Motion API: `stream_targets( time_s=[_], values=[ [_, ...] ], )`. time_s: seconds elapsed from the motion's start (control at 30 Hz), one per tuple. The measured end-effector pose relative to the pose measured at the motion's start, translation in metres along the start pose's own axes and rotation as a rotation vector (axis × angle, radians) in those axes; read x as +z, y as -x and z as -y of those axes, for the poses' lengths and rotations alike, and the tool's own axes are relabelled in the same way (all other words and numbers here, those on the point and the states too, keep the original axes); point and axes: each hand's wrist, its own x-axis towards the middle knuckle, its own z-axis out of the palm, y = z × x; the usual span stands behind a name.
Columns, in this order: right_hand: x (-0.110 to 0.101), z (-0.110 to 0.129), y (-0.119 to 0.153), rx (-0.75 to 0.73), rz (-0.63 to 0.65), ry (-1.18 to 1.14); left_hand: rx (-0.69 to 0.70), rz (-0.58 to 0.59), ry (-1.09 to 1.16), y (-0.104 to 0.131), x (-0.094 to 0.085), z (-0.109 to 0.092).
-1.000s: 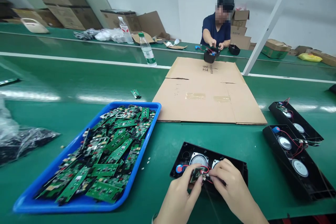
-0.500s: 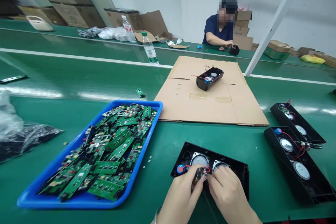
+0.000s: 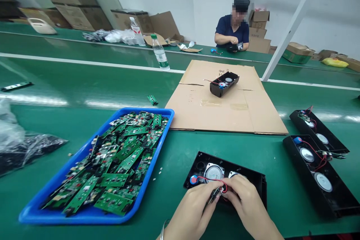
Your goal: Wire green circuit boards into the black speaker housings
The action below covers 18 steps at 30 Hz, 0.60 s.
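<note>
A black speaker housing (image 3: 256,184) lies on the green bench in front of me, with a round silver speaker (image 3: 213,172) inside and a second one partly hidden behind my fingers. Over it, my left hand (image 3: 189,204) pinches a small circuit board (image 3: 215,195) on edge. Thumb and fingers of my right hand (image 3: 245,199) close on the red wire (image 3: 224,186) at the board's edge; its tip is hidden by the fingertips. A blue round part (image 3: 193,179) sits at the housing's left end, joined to that wire.
On the left stands a blue tray (image 3: 149,183) heaped with green circuit boards. Two wired housings (image 3: 323,182) rest at right. Ahead, a cardboard sheet (image 3: 191,114) carries another housing (image 3: 222,85). A person (image 3: 232,32) works across the bench.
My right hand has shifted slightly left, closer to my left fingers, and the red wire now loops higher above the board. The person opposite has moved the dark part they hold leftward.
</note>
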Motion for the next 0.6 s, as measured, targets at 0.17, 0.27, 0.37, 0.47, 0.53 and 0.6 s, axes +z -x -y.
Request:
stream_targets(
  time_s=[0.17, 0.27, 0.37, 0.47, 0.53, 0.6],
  values=[
    [0.002, 0.002, -0.001, -0.033, -0.034, 0.049, -0.066, 0.019, 0.105, 0.003, -0.001, 0.005],
    [-0.002, 0.001, 0.000, -0.033, -0.044, 0.058, -0.143, -0.022, 0.136, 0.007, 0.000, 0.007],
    [-0.014, -0.004, 0.005, 0.008, -0.033, 0.209, -0.183, -0.107, 0.056, 0.012, 0.001, 0.006],
    [-0.024, -0.013, 0.014, 0.027, 0.104, 0.406, -0.203, -0.167, -0.019, 0.016, 0.002, 0.002],
    [-0.024, -0.017, 0.018, 0.019, 0.213, 0.499, -0.218, -0.208, -0.061, 0.015, 0.003, 0.001],
    [-0.021, -0.017, 0.018, 0.026, 0.243, 0.585, -0.225, -0.239, -0.100, 0.014, 0.005, 0.001]
  ],
)
